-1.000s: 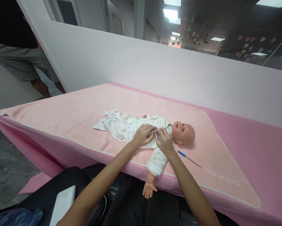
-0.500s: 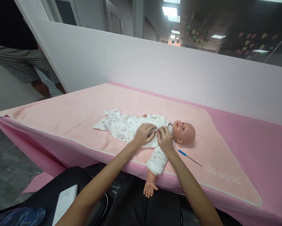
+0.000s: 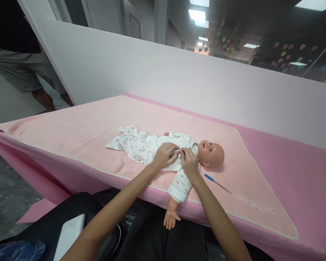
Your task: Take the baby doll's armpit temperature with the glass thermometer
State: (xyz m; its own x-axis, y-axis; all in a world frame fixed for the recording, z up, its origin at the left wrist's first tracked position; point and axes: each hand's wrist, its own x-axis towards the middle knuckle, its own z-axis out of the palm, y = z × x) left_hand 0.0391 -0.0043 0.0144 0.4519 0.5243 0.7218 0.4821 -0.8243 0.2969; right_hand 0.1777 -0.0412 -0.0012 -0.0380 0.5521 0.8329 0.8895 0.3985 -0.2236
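Two hands on a doll's [image 3: 210, 154] chest, left hand [image 3: 164, 156] and right hand [image 3: 189, 162] pinching its white romper [image 3: 141, 146]

Doll [image 3: 210, 154]: smooth plastic head with a slight sheen. Sleepsuit [image 3: 143, 146]: soft printed white cloth, matt. Blanket [image 3: 78, 130]: pale pink fleecy cloth, matt. Pen [image 3: 217, 183]: glossy plastic. Partition wall [image 3: 179, 83]: smooth, matt white.

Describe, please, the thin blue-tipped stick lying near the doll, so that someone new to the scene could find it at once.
Start at the pale pink blanket spread over the pink table, where a baby doll in a white printed sleepsuit lies on its back. Just in front of the doll's head, on the blanket, lies the stick. It alone there is slender and straight, with a blue end towards the doll and a pale shaft.
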